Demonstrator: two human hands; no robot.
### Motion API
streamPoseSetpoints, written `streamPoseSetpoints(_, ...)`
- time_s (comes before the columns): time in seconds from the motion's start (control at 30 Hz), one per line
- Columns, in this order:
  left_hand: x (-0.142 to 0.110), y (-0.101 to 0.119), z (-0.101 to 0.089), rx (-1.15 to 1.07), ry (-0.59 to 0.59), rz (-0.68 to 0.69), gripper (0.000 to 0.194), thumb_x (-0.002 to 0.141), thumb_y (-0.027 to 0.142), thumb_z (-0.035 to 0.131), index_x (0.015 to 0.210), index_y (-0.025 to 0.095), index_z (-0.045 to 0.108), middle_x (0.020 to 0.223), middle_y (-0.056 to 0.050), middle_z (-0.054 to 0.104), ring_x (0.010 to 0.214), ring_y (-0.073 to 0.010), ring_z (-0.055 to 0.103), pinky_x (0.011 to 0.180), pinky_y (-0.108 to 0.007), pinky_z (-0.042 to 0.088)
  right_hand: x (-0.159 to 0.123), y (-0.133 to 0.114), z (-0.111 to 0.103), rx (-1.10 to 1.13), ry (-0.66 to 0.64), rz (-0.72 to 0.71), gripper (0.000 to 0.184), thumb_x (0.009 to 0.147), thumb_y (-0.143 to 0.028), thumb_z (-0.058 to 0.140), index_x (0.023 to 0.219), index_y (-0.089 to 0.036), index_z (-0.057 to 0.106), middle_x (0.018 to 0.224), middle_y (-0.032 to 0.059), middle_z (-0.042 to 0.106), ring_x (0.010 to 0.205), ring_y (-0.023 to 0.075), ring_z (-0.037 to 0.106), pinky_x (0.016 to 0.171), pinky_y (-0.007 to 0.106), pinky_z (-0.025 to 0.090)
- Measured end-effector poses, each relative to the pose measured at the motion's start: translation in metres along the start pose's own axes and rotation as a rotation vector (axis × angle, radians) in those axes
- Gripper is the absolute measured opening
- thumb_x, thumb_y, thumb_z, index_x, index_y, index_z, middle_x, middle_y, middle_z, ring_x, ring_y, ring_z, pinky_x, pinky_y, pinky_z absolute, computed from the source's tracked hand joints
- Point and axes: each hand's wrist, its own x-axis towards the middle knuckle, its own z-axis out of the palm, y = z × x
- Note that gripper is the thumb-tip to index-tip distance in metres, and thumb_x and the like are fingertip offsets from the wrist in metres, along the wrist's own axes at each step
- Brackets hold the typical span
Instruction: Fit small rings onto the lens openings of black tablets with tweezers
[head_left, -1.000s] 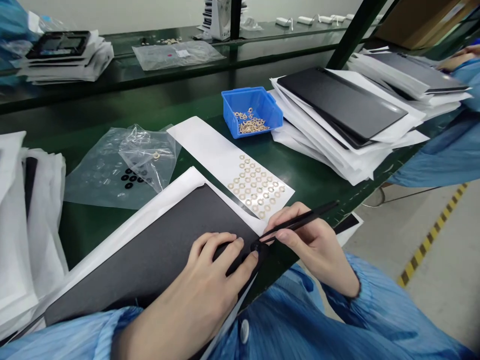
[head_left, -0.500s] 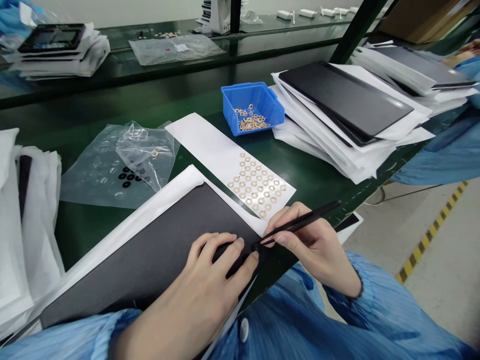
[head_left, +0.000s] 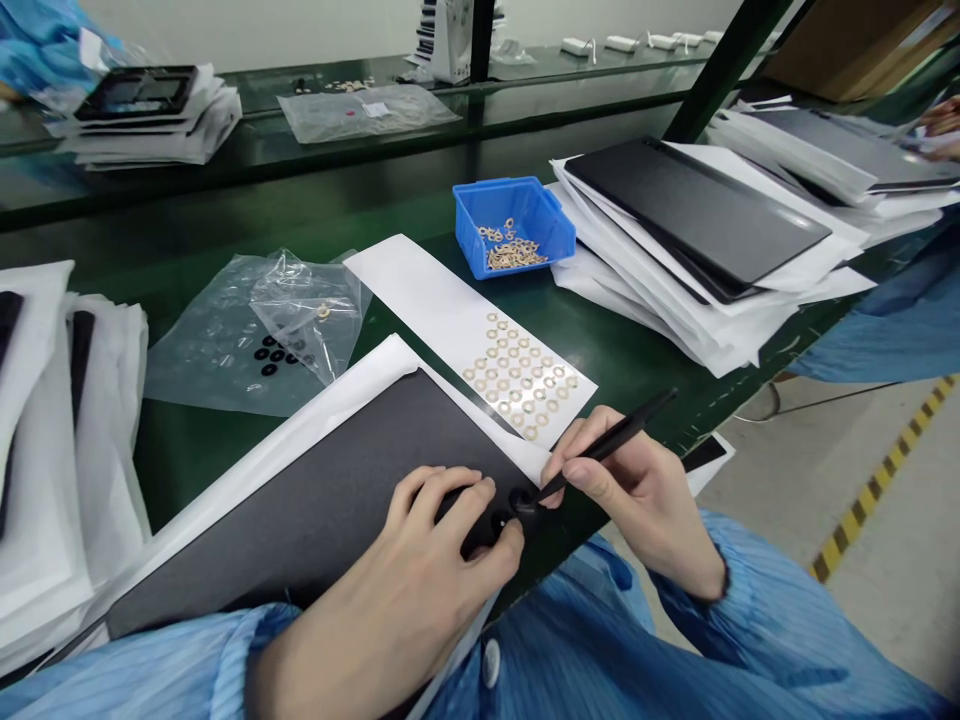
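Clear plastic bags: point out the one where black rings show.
The lower bag, beside the white sheet with pale rings: a cluster of black rings shows there. The labelled bag on the raised shelf shows none.

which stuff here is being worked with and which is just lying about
In use:
- black panel, under the left hand
- slim black tool, in the right hand
- black ring at its tip

Probably just lying about, untouched:
- blue bin
- white strip with pale rings
- clear bag near the black panel
- panel stack
- cardboard box
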Motion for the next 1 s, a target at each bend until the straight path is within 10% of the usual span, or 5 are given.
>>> streamPoseSetpoints(0.23, 0.001, 0.002, 0.0, 0.016, -0.024, 0.017, 0.027, 0.086, 0.008, 0.041, 0.106, 0.021, 0.052, 0.1, -0.011, 0.05, 0.103, -0.0297, 0.045, 0.083, -0.045, 0.042, 0.069, -0.027, 0.023, -0.12, -0.135, -0.198, 0.021, 0.079, -0.032, 0.068, 0.07, -0.02, 0.054, 0.064, 0.0003, 0.06, 0.054, 0.0157, 0.065, 0.052, 0.025, 0.055)
streamPoseSetpoints(0.43, 0.003, 0.001, -0.003, 0.031, -0.057, 0.001, 0.025, 0.092, 0.018, 0.038, 0.111, 0.022, 0.054, 0.105, -0.011, 0.051, 0.103, -0.029, 0.047, 0.082, -0.043, 0.043, 0.154, -0.038, 0.126, -0.304, -0.463, -0.423, 0.02, 0.079, -0.015, 0.063, 0.066, -0.019, 0.048, 0.055, -0.0031, 0.058, 0.056, 0.0161, 0.064, 0.057, 0.025, 0.048)
streamPoseSetpoints(0.63, 0.003, 0.001, -0.003, 0.023, -0.103, -0.013, 0.031, 0.095, 0.025, 0.034, 0.118, 0.021, 0.054, 0.109, -0.01, 0.049, 0.107, -0.0288, 0.045, 0.084, -0.043, 0.043, 0.176, -0.017, 0.198, -0.485, -0.624, -0.555, 0.027, 0.077, -0.012, 0.064, 0.057, -0.017, 0.047, 0.062, -0.0013, 0.056, 0.06, 0.0133, 0.056, 0.063, 0.026, 0.042)
streamPoseSetpoints(0.83, 0.005, 0.0, -0.001, 0.046, -0.104, -0.012, 0.032, 0.094, 0.028, 0.039, 0.122, 0.021, 0.052, 0.11, -0.009, 0.05, 0.103, -0.0272, 0.047, 0.084, -0.041, 0.044, 0.178, -0.009, 0.212, -0.532, -0.631, -0.561, 0.029, 0.069, -0.007, 0.066, 0.055, -0.017, 0.043, 0.058, -0.0033, 0.05, 0.055, 0.0114, 0.049, 0.057, 0.025, 0.037)
streamPoseSetpoints(1.0, -0.008, -0.014, -0.007, 0.081, -0.048, -0.071, 0.03, 0.087, 0.023, 0.05, 0.116, 0.018, 0.054, 0.112, -0.01, 0.054, 0.104, -0.0275, 0.047, 0.088, -0.04, 0.044, 0.176, -0.047, 0.17, -0.465, -0.531, -0.593, 0.012, 0.078, -0.017, 0.059, 0.07, -0.016, 0.051, 0.065, -0.0021, 0.054, 0.058, 0.0112, 0.049, 0.058, 0.023, 0.037)
